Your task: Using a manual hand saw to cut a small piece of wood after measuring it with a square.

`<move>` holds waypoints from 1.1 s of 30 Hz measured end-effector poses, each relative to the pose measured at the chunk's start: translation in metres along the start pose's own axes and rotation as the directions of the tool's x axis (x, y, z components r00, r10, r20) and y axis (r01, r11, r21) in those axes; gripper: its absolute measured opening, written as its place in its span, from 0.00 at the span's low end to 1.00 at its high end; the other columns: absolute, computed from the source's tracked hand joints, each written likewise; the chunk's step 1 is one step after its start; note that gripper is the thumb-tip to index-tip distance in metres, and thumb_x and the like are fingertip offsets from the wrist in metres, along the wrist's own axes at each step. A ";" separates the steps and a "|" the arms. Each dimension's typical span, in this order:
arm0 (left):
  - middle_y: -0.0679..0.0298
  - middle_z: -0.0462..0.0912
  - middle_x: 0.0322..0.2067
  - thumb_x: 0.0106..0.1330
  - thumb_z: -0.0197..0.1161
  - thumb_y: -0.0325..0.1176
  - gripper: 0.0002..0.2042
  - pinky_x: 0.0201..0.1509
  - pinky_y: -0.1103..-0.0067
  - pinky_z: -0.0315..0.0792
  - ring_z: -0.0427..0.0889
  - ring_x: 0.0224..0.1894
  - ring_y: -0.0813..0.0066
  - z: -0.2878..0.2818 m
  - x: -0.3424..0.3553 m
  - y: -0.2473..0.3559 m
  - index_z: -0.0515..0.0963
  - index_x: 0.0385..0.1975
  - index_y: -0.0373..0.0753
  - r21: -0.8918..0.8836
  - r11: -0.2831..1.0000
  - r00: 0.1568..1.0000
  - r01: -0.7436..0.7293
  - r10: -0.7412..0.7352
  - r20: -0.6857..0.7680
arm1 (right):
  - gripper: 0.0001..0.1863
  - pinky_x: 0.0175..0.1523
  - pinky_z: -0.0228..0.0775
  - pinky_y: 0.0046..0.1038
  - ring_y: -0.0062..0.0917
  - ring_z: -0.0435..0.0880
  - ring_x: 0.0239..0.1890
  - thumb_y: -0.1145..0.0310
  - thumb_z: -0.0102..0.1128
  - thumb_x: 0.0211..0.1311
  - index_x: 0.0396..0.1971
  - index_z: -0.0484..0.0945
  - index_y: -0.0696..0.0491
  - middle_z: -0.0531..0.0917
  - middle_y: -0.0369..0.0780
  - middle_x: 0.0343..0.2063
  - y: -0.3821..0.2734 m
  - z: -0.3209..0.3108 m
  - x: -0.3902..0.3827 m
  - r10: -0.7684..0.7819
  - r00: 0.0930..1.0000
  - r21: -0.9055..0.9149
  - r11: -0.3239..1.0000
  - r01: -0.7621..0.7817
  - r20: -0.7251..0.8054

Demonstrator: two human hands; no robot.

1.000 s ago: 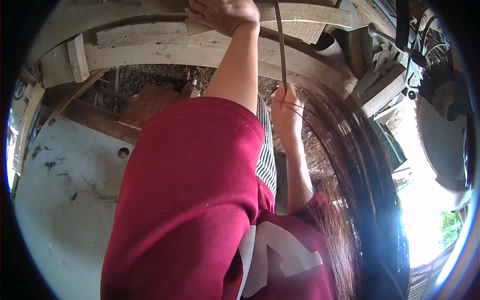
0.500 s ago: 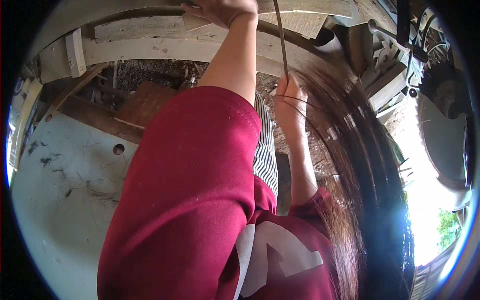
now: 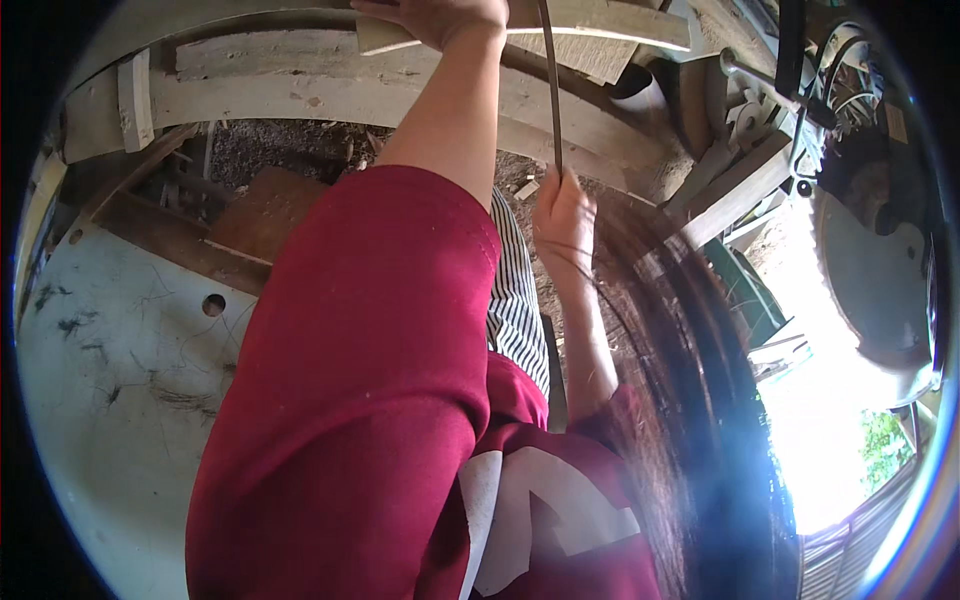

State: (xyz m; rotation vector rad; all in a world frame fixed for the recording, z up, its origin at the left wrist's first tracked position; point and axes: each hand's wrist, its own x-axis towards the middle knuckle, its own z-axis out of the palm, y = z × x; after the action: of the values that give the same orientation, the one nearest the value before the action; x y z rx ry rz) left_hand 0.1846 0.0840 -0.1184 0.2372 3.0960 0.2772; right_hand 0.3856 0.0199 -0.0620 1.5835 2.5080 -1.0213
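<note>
My left hand reaches to the top edge, where the picture cuts it off. The finger that shows is stretched out over a pale wooden slat. My right hand is closed round the lower end of a thin dark strip, which runs up past the left hand and out of view. Long dark hair-like strands hang along the right, blurred in part. A few loose ones cross my right wrist.
A pale board with a round hole and scattered dark strands lies at the left. Beyond are wooden planks and a brown wooden piece. Metal tools and a bar crowd the upper right, near a bright opening.
The view has shifted slightly, so most things sit further left and the left hand is cut off more. The dark strands have swung left. My right hand keeps hold of the strip.
</note>
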 end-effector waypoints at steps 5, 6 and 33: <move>0.54 0.51 0.60 0.55 0.42 0.32 0.24 0.63 0.56 0.39 0.48 0.63 0.56 -0.009 -0.003 0.013 0.60 0.56 0.53 -0.018 1.000 0.998 0.020 -0.019 0.061 | 0.17 0.32 0.67 0.40 0.45 0.76 0.28 0.60 0.41 0.61 0.29 0.72 0.59 0.76 0.51 0.23 -0.014 0.007 0.025 0.163 0.985 -0.011 0.987 -0.163 0.052; 0.54 0.51 0.60 0.55 0.42 0.32 0.24 0.63 0.57 0.40 0.48 0.63 0.56 -0.017 -0.001 0.008 0.60 0.56 0.53 -0.005 1.000 0.998 0.006 -0.006 0.059 | 0.17 0.32 0.67 0.40 0.45 0.76 0.28 0.60 0.41 0.61 0.29 0.72 0.59 0.76 0.51 0.23 -0.023 0.008 0.031 0.159 0.985 0.000 0.987 -0.160 0.068; 0.51 0.53 0.59 0.58 0.38 0.39 0.22 0.62 0.55 0.42 0.50 0.62 0.54 0.008 0.005 0.001 0.60 0.55 0.51 -0.320 0.947 0.994 0.029 -0.062 -0.094 | 0.10 0.24 0.64 0.36 0.43 0.74 0.19 0.67 0.43 0.60 0.27 0.70 0.58 0.73 0.50 0.16 -0.024 -0.026 0.011 0.249 0.964 -0.024 0.969 -0.248 0.094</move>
State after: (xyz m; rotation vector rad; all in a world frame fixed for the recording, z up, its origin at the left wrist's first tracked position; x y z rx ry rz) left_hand 0.1804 0.0876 -0.1261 0.1452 3.0855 0.8016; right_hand 0.3690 0.0354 -0.0327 1.7439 2.1803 -1.0190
